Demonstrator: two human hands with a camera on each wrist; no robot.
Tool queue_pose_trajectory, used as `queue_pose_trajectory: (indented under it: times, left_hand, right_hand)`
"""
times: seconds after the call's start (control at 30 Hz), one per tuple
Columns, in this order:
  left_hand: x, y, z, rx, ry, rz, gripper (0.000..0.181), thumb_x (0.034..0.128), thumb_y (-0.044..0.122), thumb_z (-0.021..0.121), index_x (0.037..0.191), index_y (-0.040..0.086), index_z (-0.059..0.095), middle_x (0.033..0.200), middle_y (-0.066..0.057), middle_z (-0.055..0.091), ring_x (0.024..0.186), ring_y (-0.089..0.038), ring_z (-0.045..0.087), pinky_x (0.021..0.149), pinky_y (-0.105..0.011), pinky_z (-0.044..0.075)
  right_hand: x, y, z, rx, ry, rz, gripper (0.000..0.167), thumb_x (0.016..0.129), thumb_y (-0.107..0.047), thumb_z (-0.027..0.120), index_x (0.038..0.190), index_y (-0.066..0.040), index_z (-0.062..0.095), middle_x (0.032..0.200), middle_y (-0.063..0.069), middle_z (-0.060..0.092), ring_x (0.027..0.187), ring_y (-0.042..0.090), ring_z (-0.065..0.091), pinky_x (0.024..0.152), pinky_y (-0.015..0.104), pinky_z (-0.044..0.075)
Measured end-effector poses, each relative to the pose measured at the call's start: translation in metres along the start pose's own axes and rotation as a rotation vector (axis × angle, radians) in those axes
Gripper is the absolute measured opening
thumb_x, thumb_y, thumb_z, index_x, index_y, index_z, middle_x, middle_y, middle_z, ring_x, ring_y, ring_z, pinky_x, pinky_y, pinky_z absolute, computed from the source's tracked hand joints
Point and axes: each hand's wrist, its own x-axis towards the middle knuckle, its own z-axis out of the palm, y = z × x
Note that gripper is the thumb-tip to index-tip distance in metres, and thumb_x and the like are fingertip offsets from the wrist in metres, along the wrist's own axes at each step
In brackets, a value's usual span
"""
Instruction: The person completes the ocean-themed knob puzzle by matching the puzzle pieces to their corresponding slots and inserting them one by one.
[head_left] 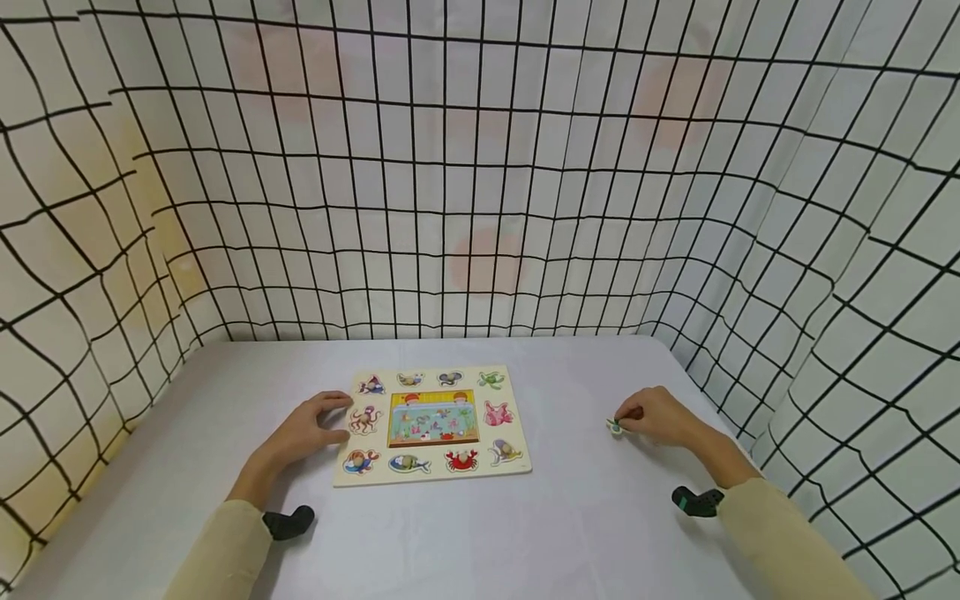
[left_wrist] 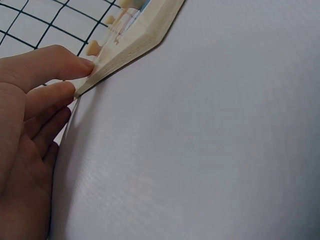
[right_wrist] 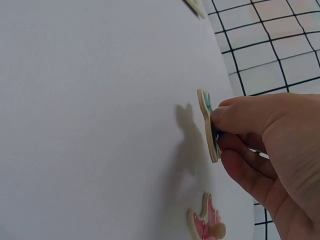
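A wooden peg puzzle board (head_left: 433,376) with sea-animal pictures lies flat on the white table. My left hand (head_left: 303,429) rests at its left edge, thumb and forefinger apart; in the left wrist view the fingertips (left_wrist: 86,66) touch the board's edge (left_wrist: 132,59) near a corner. Well to the right of the board, my right hand (head_left: 660,417) pinches a small wooden puzzle piece (right_wrist: 207,120) between thumb and fingers. It is tilted up on edge above the table, its face turned mostly away, with some green showing; its animal cannot be told.
A pink puzzle piece (right_wrist: 205,220) with a wooden knob lies below the right hand in the right wrist view. A pale wooden edge (right_wrist: 195,7) shows at that view's top. White walls with a black grid (head_left: 480,183) surround the table (head_left: 480,542).
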Motion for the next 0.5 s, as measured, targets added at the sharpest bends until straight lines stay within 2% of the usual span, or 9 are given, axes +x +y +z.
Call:
queue_pose_trajectory:
  times: [0.23,0.5]
  left_hand:
    - [0.002,-0.001,0.001,0.009,0.001,0.005,0.064,0.0850,0.018,0.081,0.141,-0.004,0.059,0.152,-0.025,0.045,0.146,-0.051,0.030,0.118,-0.068,0.021]
    - [0.000,0.001,0.000,-0.013,-0.001,-0.008,0.064,0.0845,0.018,0.081,0.141,-0.004,0.059,0.152,-0.025,0.045,0.146,-0.051,0.029,0.118,-0.068,0.020]
  right_hand:
    - [0.014,-0.009,0.000,0.008,0.033,0.004,0.006,0.093,-0.013,0.077,0.094,-0.009,0.081,0.085,-0.009,0.071,0.076,0.013,0.060,0.061,0.027,0.052]
    - [0.027,-0.023,-0.001,0.018,0.046,-0.048,0.007,0.092,-0.013,0.078,0.092,-0.007,0.081,0.083,-0.008,0.072,0.074,0.012,0.061,0.062,0.028,0.054]
